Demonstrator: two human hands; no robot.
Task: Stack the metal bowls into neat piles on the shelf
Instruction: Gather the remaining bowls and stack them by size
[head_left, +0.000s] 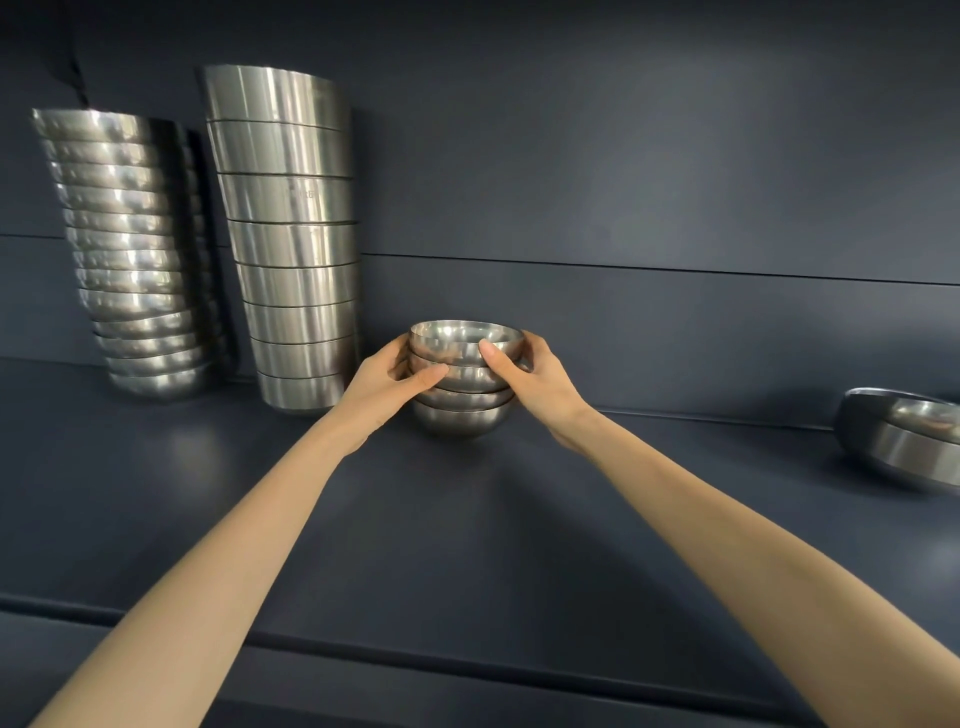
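hands, left (387, 376) and right (535, 376), grip closed round small bowl pile (464, 387) on dark shelf (467, 545).

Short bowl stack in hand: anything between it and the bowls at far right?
Nothing: the head view shows bare dark shelf between the short stack and the right-hand bowls.
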